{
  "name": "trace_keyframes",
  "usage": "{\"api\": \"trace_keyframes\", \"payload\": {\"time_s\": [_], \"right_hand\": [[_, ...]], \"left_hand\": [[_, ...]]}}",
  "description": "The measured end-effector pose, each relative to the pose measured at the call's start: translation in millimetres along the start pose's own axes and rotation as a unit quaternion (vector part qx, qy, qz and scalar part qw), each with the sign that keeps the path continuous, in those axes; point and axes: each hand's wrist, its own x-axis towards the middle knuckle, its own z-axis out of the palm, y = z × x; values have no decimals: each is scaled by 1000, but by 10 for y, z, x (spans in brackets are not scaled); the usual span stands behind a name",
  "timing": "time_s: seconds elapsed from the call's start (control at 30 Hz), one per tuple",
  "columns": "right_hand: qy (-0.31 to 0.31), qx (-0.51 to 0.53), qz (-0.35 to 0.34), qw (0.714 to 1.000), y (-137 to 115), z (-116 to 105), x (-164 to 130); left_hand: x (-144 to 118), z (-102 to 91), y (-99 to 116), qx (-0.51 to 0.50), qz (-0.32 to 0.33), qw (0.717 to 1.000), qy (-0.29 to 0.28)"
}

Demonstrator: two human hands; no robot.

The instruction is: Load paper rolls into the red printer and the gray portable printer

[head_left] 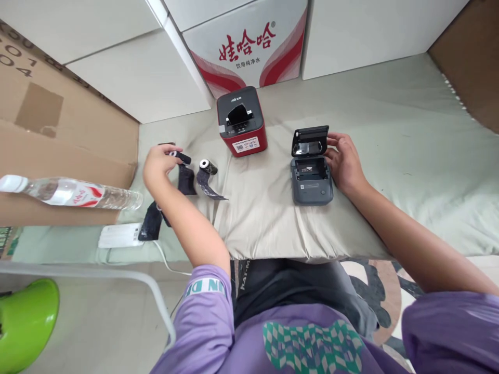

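Ribbon roll (180,156), a small dark spool with a black strip trailing from it, sits pinched in the fingers of the left hand (158,162), which is closed on it out at the left of the cloth-covered bed (409,156). The strip hangs from the spool down past the wrist toward a white power strip (119,236) at the bed's edge. Just to the right of that hand, close but apart from it, a second roll (207,167) lies on the cloth with its own dark tail curling toward the person. Further right and a little back stands a red and black printer (242,122), upright, its top slot open to view. Beyond that again, well apart from the held spool, a grey label printer (311,179) lies flat with its lid (310,140) swung up and back, the paper bay showing empty as far as I can see. The right hand (345,163) rests against the right side of this grey unit, fingers spread and touching the lid's edge, gripping nothing. So the held roll lies well to the left of the open bay, with the red printer between them; the left hand has the spool, the right hand is the nearer one to the bay. A water bottle (70,192) lies on its side by a cardboard box (58,130) at far left.
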Motion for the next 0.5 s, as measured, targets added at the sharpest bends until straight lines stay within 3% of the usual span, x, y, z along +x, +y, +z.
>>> {"api": "trace_keyframes", "payload": {"time_s": [0.1,0.17,0.27,0.33,0.37,0.4,0.5], "right_hand": [[5,6,2,1000,5,-1,-2],[8,16,-1,1000,22,-11,5],[6,27,-4,1000,51,-29,20],[8,34,0,999,62,-33,24],[12,39,2,999,63,-30,23],[17,43,2,999,62,-24,20],[20,49,-6,999,56,-1,11]], "left_hand": [[90,114,4,-34,-67,997,-4],[1,26,88,-33,-62,997,28],[-392,-286,208,-3,6,988,153],[-740,-473,178,33,40,969,243],[-903,-529,113,50,27,964,259],[-1045,-555,14,68,-6,967,244],[-1298,-482,-404,117,-141,977,108]]}}
